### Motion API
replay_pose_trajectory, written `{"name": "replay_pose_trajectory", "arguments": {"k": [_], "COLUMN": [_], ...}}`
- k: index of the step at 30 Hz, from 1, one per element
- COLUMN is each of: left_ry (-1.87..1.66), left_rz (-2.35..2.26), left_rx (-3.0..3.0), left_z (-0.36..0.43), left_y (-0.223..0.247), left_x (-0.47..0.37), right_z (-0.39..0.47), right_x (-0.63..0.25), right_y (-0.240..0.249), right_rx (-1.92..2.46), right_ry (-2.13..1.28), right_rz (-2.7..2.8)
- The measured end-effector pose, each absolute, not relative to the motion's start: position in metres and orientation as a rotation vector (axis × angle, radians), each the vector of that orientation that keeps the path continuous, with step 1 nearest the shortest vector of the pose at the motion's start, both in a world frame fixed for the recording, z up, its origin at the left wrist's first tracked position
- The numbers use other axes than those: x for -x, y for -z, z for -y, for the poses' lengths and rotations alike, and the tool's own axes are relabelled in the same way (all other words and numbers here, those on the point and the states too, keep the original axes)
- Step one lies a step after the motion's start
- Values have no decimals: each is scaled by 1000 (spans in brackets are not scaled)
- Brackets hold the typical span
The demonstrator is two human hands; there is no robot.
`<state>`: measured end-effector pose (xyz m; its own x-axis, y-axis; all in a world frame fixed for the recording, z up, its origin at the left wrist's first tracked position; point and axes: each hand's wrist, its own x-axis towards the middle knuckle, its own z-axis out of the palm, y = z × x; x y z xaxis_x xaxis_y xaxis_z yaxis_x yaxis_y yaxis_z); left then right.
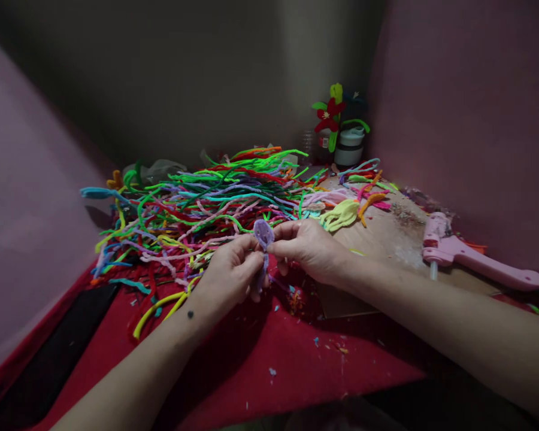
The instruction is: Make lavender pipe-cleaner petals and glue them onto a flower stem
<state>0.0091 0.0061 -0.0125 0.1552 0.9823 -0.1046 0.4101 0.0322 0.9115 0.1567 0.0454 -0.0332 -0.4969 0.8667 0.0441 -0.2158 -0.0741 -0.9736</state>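
Two hands [233, 269] [308, 250] pinch one purple petal-shaped piece [264, 232] between them, one pink glue gun [462, 251] lying well apart.

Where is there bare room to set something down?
The red cloth has two mostly bare patches: between left forearm and right forearm at the near edge, barring scraps, and between the left forearm and the black object. A heap of fuzzy stems crowds the far side; a pink glue gun lies at right.
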Motion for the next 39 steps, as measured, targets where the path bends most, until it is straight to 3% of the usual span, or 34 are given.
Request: {"name": "replay_pose_trajectory", "arguments": {"k": [6,18,23,28,39], "left_ry": [-1007,-1081,-1346,-1123,-576], "left_rz": [-1292,-1196,-1435,-1504,-1490], "left_rx": [-1617,-1333,-1768,-2562,-3213], "left_z": [-13,-11,-9,-6,0], "left_y": [17,22,22,22,28], "left_x": [-2,-4,-3,-1,4], "right_z": [-46,-48,-48,-47,-44], "right_x": [-157,-156,-156,-155,-155], "right_y": [33,37,37,36,36], "right_rx": [788,663,757,793,867], "right_ry": [-1680,-2034,-2022,-2012,-1948], "right_rz": [1422,1028,924,945,1080]}}
